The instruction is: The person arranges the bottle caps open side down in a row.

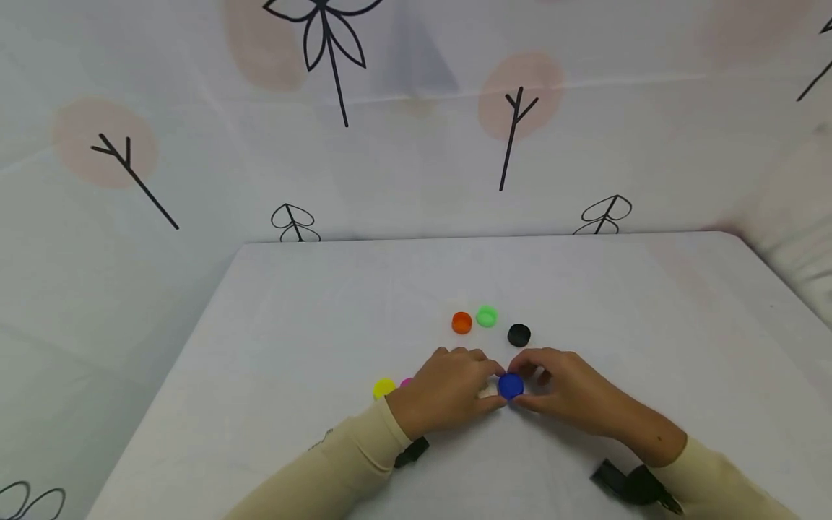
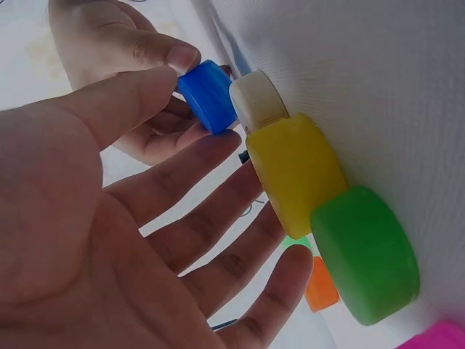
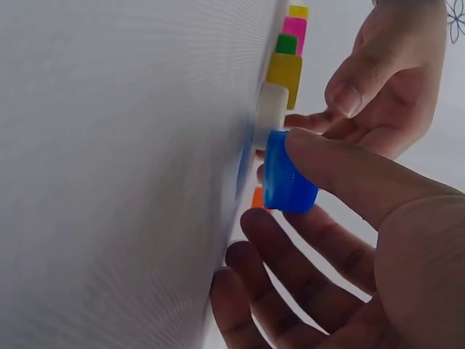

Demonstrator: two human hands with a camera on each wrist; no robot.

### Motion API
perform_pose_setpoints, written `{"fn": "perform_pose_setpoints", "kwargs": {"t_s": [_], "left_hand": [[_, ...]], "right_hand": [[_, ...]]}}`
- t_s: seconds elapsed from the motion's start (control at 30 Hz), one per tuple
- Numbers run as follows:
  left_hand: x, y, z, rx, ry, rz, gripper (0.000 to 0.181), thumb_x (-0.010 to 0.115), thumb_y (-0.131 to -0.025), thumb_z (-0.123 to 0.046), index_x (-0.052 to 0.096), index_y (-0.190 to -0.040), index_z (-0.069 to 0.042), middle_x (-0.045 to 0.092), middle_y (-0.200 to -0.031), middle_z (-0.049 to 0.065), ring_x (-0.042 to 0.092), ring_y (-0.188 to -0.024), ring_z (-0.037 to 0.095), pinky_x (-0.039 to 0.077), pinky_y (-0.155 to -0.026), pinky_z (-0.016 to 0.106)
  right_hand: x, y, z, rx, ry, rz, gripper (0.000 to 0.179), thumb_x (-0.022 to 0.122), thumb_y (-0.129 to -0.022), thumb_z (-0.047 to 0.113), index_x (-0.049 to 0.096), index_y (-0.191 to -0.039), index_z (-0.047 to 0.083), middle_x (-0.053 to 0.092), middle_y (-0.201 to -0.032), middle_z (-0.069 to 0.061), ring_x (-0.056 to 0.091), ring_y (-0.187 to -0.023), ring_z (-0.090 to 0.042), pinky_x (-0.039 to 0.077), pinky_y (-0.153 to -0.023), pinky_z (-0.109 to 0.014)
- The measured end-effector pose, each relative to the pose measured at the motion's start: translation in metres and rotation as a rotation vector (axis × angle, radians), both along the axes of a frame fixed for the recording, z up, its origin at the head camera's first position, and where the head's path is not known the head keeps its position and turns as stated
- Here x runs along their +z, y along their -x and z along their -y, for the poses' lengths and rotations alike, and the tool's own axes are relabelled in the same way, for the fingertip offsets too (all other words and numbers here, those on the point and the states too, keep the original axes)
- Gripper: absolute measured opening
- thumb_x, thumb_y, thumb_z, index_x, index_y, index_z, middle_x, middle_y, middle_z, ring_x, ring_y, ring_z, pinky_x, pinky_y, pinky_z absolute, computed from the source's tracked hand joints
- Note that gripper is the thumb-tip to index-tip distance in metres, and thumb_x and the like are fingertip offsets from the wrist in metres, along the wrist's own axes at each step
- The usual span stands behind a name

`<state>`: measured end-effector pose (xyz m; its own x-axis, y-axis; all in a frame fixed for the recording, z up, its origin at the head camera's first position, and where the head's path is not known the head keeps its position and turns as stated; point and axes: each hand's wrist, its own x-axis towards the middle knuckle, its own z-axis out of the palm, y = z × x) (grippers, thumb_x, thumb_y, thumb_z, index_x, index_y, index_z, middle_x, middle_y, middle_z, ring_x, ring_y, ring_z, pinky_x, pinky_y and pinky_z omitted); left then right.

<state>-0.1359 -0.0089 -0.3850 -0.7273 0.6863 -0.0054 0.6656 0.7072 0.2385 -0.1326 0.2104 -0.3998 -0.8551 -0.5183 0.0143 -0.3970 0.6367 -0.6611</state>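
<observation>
Pinching blue cap [image 1: 510,386] in right hand [image 1: 572,390], well in from far and left edges of tabletop [image 1: 292,303]; holding left hand [image 1: 447,390] alongside with fingers extended (can't tell if touching), near white cap [image 2: 259,102].

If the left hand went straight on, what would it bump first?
The blue cap, most likely. The right hand pinches it close to the left hand; I can't tell if the left already touches it.
</observation>
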Motion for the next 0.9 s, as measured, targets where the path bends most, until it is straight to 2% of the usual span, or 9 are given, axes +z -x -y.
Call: {"fn": "perform_pose_setpoints", "kwargs": {"t_s": [0.47, 0.9], "left_hand": [[0.0007, 0.0001, -0.0017, 0.007, 0.052, 0.050, 0.034, 0.066, -0.095, -0.045, 0.071, -0.123, -0.026, 0.071, -0.115, -0.008, 0.061, -0.099, 0.011, 0.047, -0.077, 0.026], [0.0008, -0.0007, -0.0022, 0.007, 0.078, 0.040, 0.037, 0.066, -0.094, -0.046, 0.069, -0.126, -0.027, 0.070, -0.116, -0.007, 0.060, -0.100, 0.011, 0.046, -0.076, 0.025]], "right_hand": [[-0.0018, 0.0016, 0.0040, -0.036, -0.084, 0.027, 0.032, 0.086, -0.078, 0.022, 0.070, -0.106, 0.016, 0.068, -0.099, 0.010, 0.058, -0.092, -0.008, 0.053, -0.081, -0.025], [-0.0014, 0.0012, 0.0056, -0.040, -0.111, 0.027, 0.032, 0.087, -0.078, 0.021, 0.070, -0.104, 0.017, 0.065, -0.096, 0.010, 0.058, -0.090, -0.006, 0.054, -0.082, -0.026]]}}
